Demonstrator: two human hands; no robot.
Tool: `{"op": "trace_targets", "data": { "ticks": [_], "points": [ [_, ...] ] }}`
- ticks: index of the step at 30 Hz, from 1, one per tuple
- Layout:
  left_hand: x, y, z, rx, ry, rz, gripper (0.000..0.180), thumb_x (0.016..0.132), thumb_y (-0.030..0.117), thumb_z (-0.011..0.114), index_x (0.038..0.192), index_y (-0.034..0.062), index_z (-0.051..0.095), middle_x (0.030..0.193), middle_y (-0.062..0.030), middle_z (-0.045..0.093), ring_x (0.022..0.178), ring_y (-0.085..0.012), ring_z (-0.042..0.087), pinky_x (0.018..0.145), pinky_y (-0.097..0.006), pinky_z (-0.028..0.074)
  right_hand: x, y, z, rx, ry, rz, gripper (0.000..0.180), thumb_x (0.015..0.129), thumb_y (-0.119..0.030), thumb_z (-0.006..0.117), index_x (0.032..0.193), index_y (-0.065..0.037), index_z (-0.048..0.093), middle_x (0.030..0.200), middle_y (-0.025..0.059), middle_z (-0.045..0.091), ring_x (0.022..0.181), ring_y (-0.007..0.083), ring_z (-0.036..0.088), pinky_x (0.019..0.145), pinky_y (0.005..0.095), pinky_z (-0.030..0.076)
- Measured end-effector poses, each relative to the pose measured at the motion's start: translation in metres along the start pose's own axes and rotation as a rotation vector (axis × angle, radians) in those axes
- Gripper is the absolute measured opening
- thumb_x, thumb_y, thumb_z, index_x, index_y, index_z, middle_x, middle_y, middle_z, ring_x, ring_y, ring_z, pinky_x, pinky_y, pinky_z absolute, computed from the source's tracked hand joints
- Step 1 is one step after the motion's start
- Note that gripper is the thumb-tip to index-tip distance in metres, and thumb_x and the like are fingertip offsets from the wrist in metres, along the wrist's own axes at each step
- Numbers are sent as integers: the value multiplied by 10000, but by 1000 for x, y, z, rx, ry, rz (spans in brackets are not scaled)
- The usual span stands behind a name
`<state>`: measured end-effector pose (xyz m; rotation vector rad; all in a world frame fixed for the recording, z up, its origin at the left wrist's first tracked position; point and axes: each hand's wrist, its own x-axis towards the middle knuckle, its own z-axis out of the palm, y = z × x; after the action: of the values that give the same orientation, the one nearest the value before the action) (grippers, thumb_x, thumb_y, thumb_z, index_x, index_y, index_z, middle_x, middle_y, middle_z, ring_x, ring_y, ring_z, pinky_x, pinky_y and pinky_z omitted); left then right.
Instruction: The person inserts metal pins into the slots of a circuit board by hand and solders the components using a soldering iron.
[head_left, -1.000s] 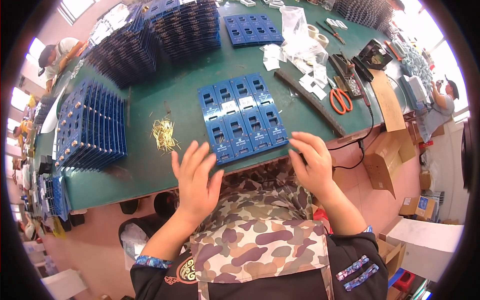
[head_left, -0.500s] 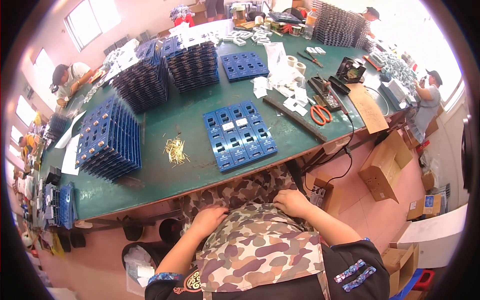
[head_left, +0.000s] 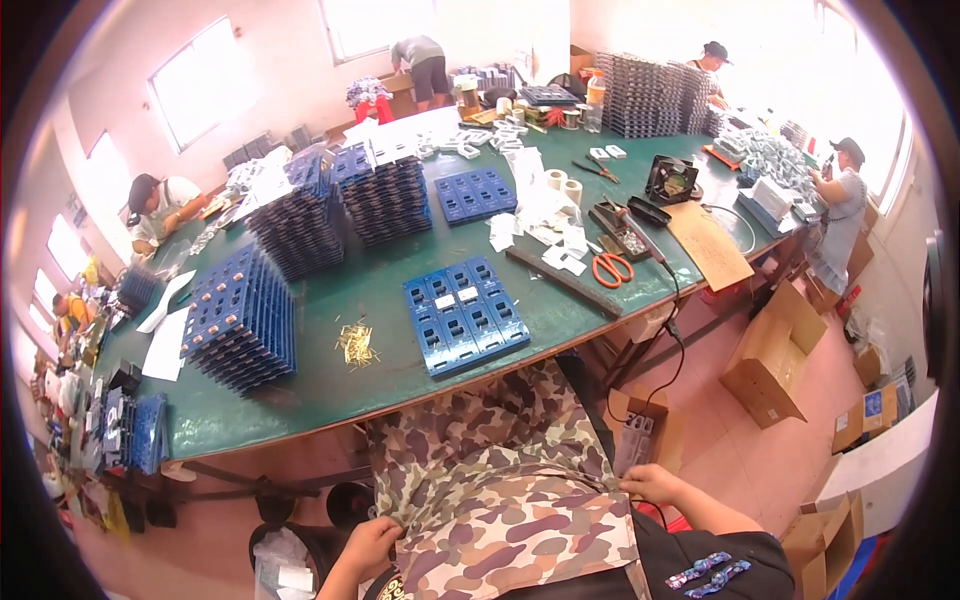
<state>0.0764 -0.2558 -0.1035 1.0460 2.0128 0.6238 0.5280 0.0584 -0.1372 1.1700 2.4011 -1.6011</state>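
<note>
A camouflage apron covers my lap. At its left edge my left hand is closed, with the fingertips pinching the cloth. My right hand has its fingers curled together at the apron's right edge and seems to grip the cloth there. On the green table in front of me lies a blue panel with rows of cut-out slots and two small white pieces on it. A little heap of thin gold-coloured pins lies to the panel's left.
Stacks of blue panels stand on the left. Orange-handled scissors, a dark bar, a soldering iron and a small fan lie to the right. A cardboard box sits on the floor. Other people work around the table.
My hands have moved apart and back from the apron's upper part to its two side edges. The view has tilted up, showing more of the far wall and a bending person.
</note>
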Motion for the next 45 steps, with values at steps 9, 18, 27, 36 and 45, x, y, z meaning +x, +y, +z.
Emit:
{"op": "trace_targets", "data": {
  "ticks": [9,18,27,36,45],
  "points": [
    [-25,-77,37,-207,-214,-152,230,898,248,592,976,49,678,863,-142,682,794,-259,658,721,-348,504,-29,102,28,381,-194,309,278,941,-289,607,987,-25,679,803,48,665,731,121,587,692,283,485],
    [-3,53,-50,342,-474,-133,430,896,436,555,1003,45,698,941,-195,680,880,-347,647,784,-400,494,17,-21,-8,-77,-426,269,367,912,-353,620,1163,-85,630,1053,125,636,988,250,577,880,387,436],
    [60,87,-98,460,-546,9,481,894,515,559,994,58,668,965,-174,680,921,-344,636,801,-397,491,-6,-7,-37,-61,-501,358,483,888,-414,637,1280,-138,580,1270,171,564,1207,328,495,1044,481,349],
    [136,144,-146,-152,-280,506,202,910,217,628,982,31,657,879,-81,681,792,-180,638,712,-301,500,187,-318,-155,-109,284,-508,152,882,-100,609,986,-1,657,921,76,667,864,147,623,788,285,482],
    [164,112,-120,-965,-360,528,131,930,53,568,1020,-32,609,1055,-155,648,984,-223,622,886,-332,484,466,-303,-237,-332,686,-137,304,858,-228,613,1057,-9,684,974,142,699,922,191,658,839,327,501]
  ]
}}
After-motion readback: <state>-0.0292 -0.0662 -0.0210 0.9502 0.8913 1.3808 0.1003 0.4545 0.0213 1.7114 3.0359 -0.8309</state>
